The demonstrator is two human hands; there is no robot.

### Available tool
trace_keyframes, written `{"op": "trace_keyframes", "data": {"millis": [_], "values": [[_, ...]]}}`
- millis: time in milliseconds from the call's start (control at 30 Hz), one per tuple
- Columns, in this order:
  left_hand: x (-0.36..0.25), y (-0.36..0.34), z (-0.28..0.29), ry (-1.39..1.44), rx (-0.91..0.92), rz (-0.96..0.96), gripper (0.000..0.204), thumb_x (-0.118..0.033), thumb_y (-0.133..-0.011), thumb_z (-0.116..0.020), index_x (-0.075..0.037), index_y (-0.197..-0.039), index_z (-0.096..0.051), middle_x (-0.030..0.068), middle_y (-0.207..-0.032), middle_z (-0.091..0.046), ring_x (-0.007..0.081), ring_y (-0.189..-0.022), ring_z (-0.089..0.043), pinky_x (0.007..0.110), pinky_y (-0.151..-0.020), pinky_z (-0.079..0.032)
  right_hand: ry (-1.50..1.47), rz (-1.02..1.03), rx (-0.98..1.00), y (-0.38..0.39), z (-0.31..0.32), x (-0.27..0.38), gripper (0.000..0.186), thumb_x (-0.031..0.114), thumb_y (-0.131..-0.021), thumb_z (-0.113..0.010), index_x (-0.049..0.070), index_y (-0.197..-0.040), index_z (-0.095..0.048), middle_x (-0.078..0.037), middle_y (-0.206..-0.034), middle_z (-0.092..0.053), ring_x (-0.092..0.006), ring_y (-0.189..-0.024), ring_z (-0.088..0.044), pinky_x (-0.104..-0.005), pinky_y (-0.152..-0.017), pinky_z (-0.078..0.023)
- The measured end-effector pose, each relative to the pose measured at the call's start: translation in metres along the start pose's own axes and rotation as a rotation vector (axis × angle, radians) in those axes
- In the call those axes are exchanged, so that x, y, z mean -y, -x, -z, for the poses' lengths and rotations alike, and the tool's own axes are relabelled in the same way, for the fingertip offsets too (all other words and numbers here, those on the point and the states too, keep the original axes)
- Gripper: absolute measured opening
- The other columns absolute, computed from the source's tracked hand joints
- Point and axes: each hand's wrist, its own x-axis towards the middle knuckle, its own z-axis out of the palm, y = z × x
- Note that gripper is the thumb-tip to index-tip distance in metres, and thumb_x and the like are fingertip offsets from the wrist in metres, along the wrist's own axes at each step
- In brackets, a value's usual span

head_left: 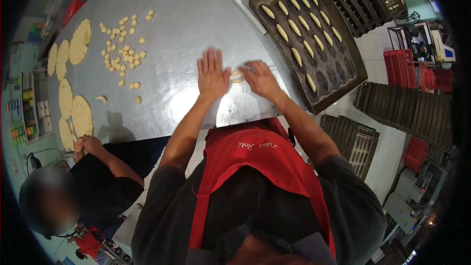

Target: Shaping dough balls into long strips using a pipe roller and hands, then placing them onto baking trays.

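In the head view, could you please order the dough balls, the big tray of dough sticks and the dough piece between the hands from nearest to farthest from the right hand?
1. Dough piece, just left.
2. Big tray, right.
3. Dough balls, far left.

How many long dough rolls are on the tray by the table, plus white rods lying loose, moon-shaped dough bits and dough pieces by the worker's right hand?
Long dough rolls on the tray: 16
White rods lying loose: 2
Moon-shaped dough bit: 1
Dough piece by the right hand: 1
Total: 20
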Motion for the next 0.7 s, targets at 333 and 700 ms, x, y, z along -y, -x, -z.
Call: {"op": "trace_keyframes", "data": {"millis": [333,700], "values": [[-0.041,0.073,0.028,0.049,0.268,-0.239,0.075,-0.034,-0.109,-0.057,0.000,-0.171,-0.033,0.0198,-0.180,-0.029,0.0370,-0.167,-0.025,0.056,-0.136,-0.016,-0.146,-0.342,0.192,0.045,0.007,0.003,0.047,0.024,-0.090,-0.085,0.003,-0.128,-0.067,-0.017,-0.126,-0.066,-0.0404,-0.122,-0.058,-0.0544,-0.102,-0.048],[-0.049,0.074,0.009,0.317,0.076,-0.132,0.065,-0.018,-0.101,-0.069,0.007,-0.158,-0.049,0.0294,-0.159,-0.050,0.0476,-0.145,-0.051,0.052,-0.124,-0.040,0.134,-0.037,0.080,0.034,-0.004,0.036,0.054,0.008,-0.090,-0.062,0.004,-0.144,-0.066,-0.015,-0.143,-0.063,-0.0337,-0.131,-0.058,-0.0500,-0.111,-0.045]]}}
